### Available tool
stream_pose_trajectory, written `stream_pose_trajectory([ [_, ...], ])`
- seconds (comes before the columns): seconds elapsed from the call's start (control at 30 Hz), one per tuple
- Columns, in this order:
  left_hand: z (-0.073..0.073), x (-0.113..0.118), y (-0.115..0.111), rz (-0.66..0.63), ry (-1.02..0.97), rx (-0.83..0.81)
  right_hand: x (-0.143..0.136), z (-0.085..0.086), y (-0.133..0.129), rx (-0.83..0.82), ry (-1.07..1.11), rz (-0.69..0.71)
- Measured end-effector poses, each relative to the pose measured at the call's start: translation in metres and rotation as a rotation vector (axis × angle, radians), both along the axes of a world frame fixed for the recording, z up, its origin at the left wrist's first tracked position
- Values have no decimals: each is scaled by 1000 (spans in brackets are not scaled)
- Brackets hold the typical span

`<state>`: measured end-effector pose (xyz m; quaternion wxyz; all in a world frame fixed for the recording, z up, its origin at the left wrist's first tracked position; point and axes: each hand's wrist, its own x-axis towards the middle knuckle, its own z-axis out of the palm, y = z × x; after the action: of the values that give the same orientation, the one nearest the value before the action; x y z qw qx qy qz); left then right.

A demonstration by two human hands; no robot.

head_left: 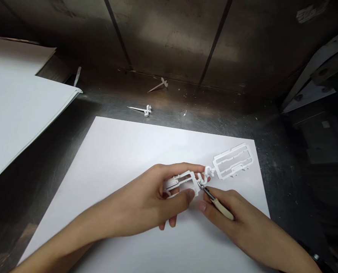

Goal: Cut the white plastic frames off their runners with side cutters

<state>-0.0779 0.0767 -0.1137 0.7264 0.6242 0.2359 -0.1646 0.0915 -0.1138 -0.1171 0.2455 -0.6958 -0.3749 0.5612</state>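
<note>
Two white plastic frames are joined by a curved white connector (206,175). My left hand (163,197) holds the nearer plastic frame (192,177) between thumb and fingers, with the index finger stretched along the connector. The farther plastic frame (233,161) extends to the upper right, over the white sheet. My right hand (228,212) is closed around small cutters (222,208) with cream handles. Their metal tip meets the edge of the nearer frame beside the connector. Whether the jaws are closed is too small to tell.
A large white sheet (114,151) lies under my hands on a dark metal table (100,106). Two white pointed scraps (146,110) (162,84) and small bits lie behind it. Stacked white sheets (23,102) are at left, a metal wall (169,38) behind, and machine parts (319,76) at right.
</note>
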Motion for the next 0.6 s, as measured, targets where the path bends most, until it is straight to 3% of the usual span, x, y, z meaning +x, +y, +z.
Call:
stream_pose_trajectory([
  [0.27, 1, 2, 2, 18, 24, -5, -6, -21, -6, 79, -113, -24],
  [0.47, -6, -1, 4, 69, -42, -6, -6, -9, 3, 26, -58, 2],
  [0.6, -7, -2, 9, 105, -82, 23, 1, 1, -5, -34, -149, 9],
])
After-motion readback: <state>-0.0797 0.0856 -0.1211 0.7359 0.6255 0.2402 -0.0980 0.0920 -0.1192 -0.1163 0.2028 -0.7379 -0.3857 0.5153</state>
